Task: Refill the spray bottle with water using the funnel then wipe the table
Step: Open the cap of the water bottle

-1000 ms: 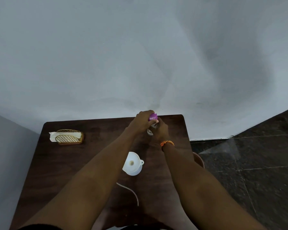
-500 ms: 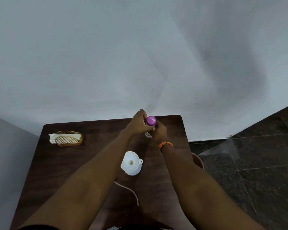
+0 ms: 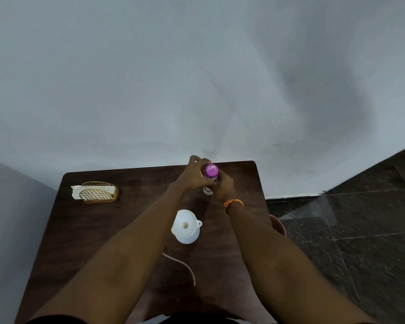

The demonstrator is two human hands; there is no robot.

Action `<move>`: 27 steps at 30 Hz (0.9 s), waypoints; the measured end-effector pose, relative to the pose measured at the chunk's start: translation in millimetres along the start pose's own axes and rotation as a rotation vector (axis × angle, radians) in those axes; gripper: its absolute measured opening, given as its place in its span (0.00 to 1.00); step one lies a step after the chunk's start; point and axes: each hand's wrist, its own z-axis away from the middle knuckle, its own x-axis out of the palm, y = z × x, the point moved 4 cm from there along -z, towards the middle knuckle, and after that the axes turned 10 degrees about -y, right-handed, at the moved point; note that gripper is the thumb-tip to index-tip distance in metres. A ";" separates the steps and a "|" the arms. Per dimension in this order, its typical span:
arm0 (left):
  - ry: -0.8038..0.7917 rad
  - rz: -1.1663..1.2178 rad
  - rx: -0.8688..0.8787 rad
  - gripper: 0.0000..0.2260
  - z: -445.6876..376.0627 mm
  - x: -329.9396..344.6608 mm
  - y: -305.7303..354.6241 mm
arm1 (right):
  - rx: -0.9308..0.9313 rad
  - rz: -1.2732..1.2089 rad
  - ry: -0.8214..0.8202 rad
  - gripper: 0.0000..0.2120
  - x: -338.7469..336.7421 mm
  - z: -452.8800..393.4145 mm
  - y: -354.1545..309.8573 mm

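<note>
Gripping the spray bottle (image 3: 208,186) with both hands at the far edge of the table (image 3: 136,220).

I see the left hand (image 3: 192,175) curled round the bottle's purple top (image 3: 211,170), and the right hand (image 3: 223,186), with an orange band (image 3: 233,202) at its wrist, wrapped round the clear body below it. The white funnel (image 3: 186,226) stands mouth-up on the table between my forearms, apart from the bottle. A napkin holder (image 3: 98,192) sits well to the left, and a thin white tube (image 3: 182,265) lies nearer me.
</note>
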 end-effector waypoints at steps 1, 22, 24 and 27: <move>0.020 -0.006 -0.031 0.29 0.9 -0.4 -1.9 | -0.001 0.001 0.004 0.19 -0.2 0.4 -0.4; 0.085 0.049 0.065 0.33 7.7 -2.0 1.9 | -0.001 0.054 -0.015 0.19 0.3 1.6 -0.7; 0.055 0.061 0.103 0.39 9.0 -2.7 5.8 | -0.013 0.067 -0.009 0.19 0.5 2.1 -1.2; -0.034 0.018 0.139 0.39 7.3 -0.9 9.5 | -0.036 0.105 -0.021 0.21 0.7 3.2 -0.3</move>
